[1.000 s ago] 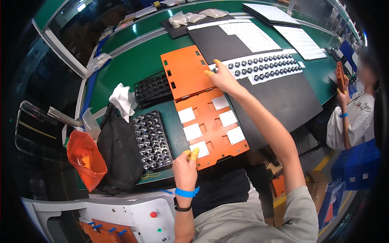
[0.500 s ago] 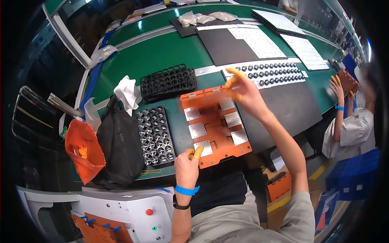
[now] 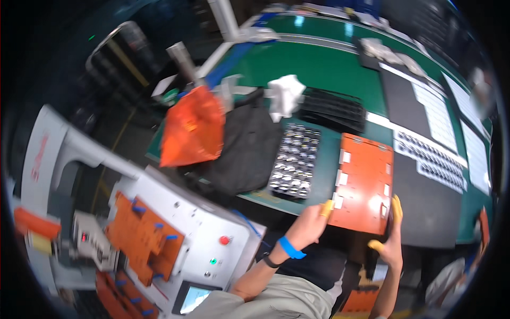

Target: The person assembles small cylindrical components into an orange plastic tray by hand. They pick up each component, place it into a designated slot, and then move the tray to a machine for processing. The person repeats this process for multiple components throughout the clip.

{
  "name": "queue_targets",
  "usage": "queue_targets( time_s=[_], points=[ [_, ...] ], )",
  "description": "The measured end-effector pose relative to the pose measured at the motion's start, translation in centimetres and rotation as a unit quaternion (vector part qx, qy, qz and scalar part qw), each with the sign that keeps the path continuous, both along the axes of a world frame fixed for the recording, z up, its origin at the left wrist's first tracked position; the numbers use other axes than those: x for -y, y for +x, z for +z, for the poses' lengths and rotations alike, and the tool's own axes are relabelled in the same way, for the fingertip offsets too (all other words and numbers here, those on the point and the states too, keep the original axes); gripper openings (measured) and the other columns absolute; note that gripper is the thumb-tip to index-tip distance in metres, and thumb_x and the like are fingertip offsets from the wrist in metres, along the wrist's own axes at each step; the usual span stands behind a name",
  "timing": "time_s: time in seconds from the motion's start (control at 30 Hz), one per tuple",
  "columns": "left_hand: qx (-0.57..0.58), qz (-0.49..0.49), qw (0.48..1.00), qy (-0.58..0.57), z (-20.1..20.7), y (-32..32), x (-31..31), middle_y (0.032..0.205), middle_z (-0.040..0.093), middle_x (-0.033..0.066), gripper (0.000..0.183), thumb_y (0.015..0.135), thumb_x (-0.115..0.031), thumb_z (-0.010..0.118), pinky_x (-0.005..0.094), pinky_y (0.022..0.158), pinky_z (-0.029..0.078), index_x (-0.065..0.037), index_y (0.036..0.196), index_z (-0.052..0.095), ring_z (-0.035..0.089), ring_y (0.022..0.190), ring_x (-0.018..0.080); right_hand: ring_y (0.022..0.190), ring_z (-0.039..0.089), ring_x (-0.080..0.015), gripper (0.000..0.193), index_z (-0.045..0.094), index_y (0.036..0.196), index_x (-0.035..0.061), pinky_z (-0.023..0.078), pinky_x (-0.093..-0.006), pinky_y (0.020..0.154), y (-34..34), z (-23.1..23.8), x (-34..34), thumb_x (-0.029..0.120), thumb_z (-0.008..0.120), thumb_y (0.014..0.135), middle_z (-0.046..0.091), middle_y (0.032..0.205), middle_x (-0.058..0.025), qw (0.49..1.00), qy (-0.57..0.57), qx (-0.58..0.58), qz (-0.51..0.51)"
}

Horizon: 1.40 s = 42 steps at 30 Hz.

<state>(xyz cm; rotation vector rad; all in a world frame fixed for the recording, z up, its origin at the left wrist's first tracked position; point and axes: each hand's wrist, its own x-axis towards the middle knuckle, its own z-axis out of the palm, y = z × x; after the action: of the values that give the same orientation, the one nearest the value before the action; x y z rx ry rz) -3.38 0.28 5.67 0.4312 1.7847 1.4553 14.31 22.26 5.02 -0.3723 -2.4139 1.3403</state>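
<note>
An orange hinged plate fixture (image 3: 364, 186) lies on the bench in front of me, its cover folded down. White edges of small plates show along its left side. My left hand (image 3: 309, 223) grips the fixture's near left corner, with a yellow finger cot at the fingertip. Beside the near right corner is my right hand (image 3: 391, 242), its thumb and fingers apart and fingertips near the edge; yellow cots cover some of them. A black tray of shiny round parts (image 3: 295, 162) sits left of the fixture. The picture is somewhat smeared by motion.
Stacked black trays (image 3: 333, 109) stand behind. White sheets of round parts (image 3: 430, 159) lie on a dark mat at right. Left are a black bag (image 3: 239, 146), an orange bag (image 3: 192, 127) and a white machine (image 3: 202, 212) holding an orange fixture. A co-worker's sleeve (image 3: 446, 282) shows at lower right.
The fixture's cover has come down over the white plates. My right hand has dropped from the far hinge side to the near right edge. The view has swung left, bringing in more of the machine.
</note>
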Motion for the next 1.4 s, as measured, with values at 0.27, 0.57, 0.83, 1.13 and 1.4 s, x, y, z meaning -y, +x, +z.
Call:
queue_targets(
  time_s=[0.27,0.57,0.83,1.13,1.4],
  points=[
    [-0.141,0.046,0.989,-0.013,-1.1,1.3,-0.2,0.059,0.048,0.0052,0.040,0.085,-0.031,0.077,0.0337,0.050,0.036,0.006,0.098,0.069,0.041,0.055,0.0120,0.134,0.045,-0.0243,0.069,0.025,0.154,0.0031,0.045,-0.0344,0.105,-2.6,-1.3,0.9,0.014,0.060,0.095,0.040,0.150,-0.0166,0.941,-0.310,-0.058,-0.127],
    [0.001,0.018,0.986,0.167,-1.5,3.5,0.6,0.068,0.046,-0.0081,0.036,0.087,-0.024,0.078,0.0225,0.052,0.030,0.006,0.103,0.067,0.037,0.062,0.0011,0.121,0.058,-0.0228,0.059,0.039,0.143,-0.0073,0.047,-0.0332,0.102,-1.2,1.2,2.9,0.006,0.062,0.091,0.057,0.133,-0.0164,0.918,-0.364,-0.093,-0.131],
    [-0.127,0.063,0.979,0.146,7.6,5.7,10.4,0.071,0.038,-0.0082,0.051,0.081,-0.025,0.084,0.0198,0.058,0.031,0.004,0.118,0.064,0.033,0.066,0.0025,0.126,0.055,-0.0248,0.065,0.033,0.147,-0.0077,0.044,-0.0355,0.106,-1.6,6.7,10.8,0.008,0.061,0.090,0.052,0.138,-0.0186,0.918,-0.312,-0.235,-0.066],
    [-0.488,0.377,0.785,0.057,11.4,12.2,27.7,0.069,0.049,0.0008,0.056,0.059,-0.030,0.096,0.0265,0.053,0.035,0.000,0.099,0.072,0.042,0.060,0.0113,0.119,0.059,-0.0222,0.082,0.035,0.147,-0.0078,0.048,-0.0345,0.101,-11.0,14.2,25.7,0.014,0.076,0.079,0.056,0.133,-0.0159,0.839,-0.443,-0.163,0.270],
    [-0.398,0.695,0.598,-0.039,7.1,14.2,35.9,0.077,0.040,-0.0065,0.046,0.070,-0.024,0.092,0.0247,0.055,0.025,0.009,0.090,0.067,0.032,0.068,0.0071,0.106,0.063,-0.0161,0.058,0.043,0.142,-0.0064,0.048,-0.0266,0.096,-21.1,10.5,42.2,0.006,0.067,0.090,0.063,0.118,-0.0110,0.753,-0.415,0.100,0.500]
  ],
)
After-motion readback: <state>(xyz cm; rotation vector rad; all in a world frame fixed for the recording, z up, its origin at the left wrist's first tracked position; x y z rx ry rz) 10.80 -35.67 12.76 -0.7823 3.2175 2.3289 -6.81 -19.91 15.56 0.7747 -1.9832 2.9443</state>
